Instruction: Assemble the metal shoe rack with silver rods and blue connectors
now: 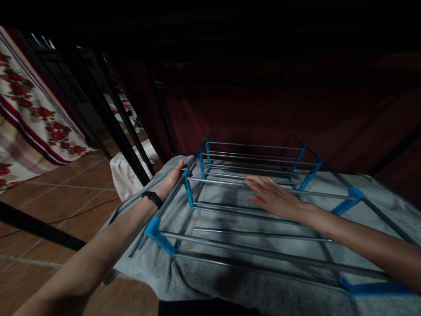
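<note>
A rack of grey metal tubes (263, 252) joined by blue plastic connectors (153, 228) lies on a grey blanket (190, 281). My left hand (169, 179), with a black band on the wrist, is at the rack's left side tube, close to a blue connector. One digit points forward, stretched out; the other fingers are mostly hidden. Over the middle of the rack, my right hand (274, 197) is open, its fingers extended leftward and its thumb apart. Its fingertips overlap a cross tube in view, but whether they touch it I cannot tell. A loose-looking tube (230, 231) lies among the cross tubes.
A dark overhang spans the top, with a dark red curtain (250, 109) behind the rack. Black metal posts (105, 118) rise at the left. Beyond are a floral cloth (49, 118), a striped cloth (125, 177) and a tiled floor (72, 193) with a thin cable.
</note>
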`<state>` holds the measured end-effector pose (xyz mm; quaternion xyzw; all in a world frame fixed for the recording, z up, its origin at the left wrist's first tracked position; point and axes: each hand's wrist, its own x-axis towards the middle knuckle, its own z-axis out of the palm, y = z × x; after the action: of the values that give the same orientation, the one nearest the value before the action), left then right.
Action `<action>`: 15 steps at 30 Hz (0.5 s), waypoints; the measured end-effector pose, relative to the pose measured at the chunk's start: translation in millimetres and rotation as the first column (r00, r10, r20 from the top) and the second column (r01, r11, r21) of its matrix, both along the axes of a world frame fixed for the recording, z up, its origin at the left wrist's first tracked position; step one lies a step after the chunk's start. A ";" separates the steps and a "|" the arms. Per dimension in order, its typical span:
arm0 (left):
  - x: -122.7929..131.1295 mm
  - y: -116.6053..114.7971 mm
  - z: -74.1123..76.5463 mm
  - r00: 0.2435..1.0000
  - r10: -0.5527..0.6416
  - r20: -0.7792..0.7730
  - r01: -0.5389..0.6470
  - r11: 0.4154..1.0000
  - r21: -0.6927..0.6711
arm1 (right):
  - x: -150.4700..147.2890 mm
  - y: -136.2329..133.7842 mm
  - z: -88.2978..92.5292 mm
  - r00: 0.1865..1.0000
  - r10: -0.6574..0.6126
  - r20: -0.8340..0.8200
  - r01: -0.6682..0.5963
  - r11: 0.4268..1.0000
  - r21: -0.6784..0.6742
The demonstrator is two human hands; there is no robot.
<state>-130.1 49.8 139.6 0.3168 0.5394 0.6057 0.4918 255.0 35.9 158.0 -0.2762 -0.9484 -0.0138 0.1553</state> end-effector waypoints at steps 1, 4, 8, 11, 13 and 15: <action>-5.1 -6.5 -0.6 0.999 0.045 0.003 -0.045 0.999 -0.001 | 10.9 -14.0 8.6 1.000 -0.007 -0.005 0.007 0.999 -0.033; -20.2 -45.4 -5.2 0.990 0.133 -0.038 -0.131 0.990 0.042 | 43.6 -68.3 29.0 0.997 -0.063 -0.037 0.057 0.988 -0.144; -20.1 -127.3 -22.8 0.981 0.194 -0.018 -0.192 0.977 0.091 | 54.2 -141.2 23.5 0.983 -0.084 -0.163 0.074 0.995 -0.069; -1.1 -179.6 -38.4 0.974 0.225 0.024 -0.226 0.968 0.110 | 19.9 -173.8 0.5 0.978 -0.065 -0.198 0.071 0.997 0.027; 14.8 -200.2 -47.0 0.975 0.223 0.020 -0.223 0.963 0.150 | -17.5 -181.7 -14.3 0.986 -0.038 -0.162 0.051 0.996 0.076; 29.3 -209.6 -53.3 0.973 0.230 -0.009 -0.224 0.955 0.192 | -56.7 -180.5 -25.1 0.992 -0.040 -0.123 0.052 0.994 0.093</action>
<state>-100.8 -159.8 86.3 0.3077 0.5195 0.7018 0.3781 198.3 -144.6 133.0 -0.2907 -0.9288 -0.0463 0.2251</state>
